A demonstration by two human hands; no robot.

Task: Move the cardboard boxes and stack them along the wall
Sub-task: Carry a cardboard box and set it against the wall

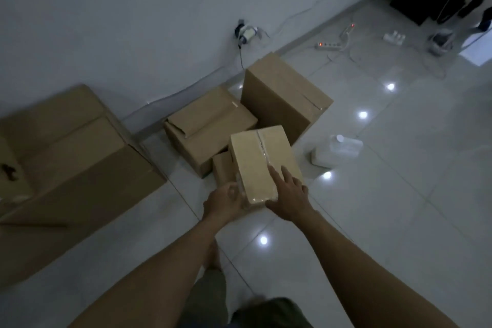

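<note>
Small taped box (263, 162) is the nearest cardboard, at 12 o'clock just ahead of the person, its near end between both hands. Left hand (223, 201) curls round the near left corner; right hand (288, 194) lies flat on the top, fingers spread wide. Whether the box rests on the floor or hangs clear I cannot tell. Its left edge overlaps a low carton (221, 170) mostly hidden behind it. Open tiled floor (399, 208) runs from 1 to 5 o'clock of the box; a white plastic jug (336, 150) lies near at 2 o'clock, apart from it. At 9 o'clock, across a strip of bare tile, a large carton (80, 162) fills the left side. Beyond, at 11 o'clock, a medium carton (210, 125) with loosely folded flaps stands just beside the skirting; at 12 to 1 o'clock a tall carton (279, 98) stands just beside it, its far corner near the wall (133, 21). Farther off at 1 o'clock, a socket (246, 33) with plugs sits on the wall and a power strip (328, 46) lies on the floor among cables. The small box is plain brown, longer than wide, with clear tape down the middle seam and over the near end.
</note>
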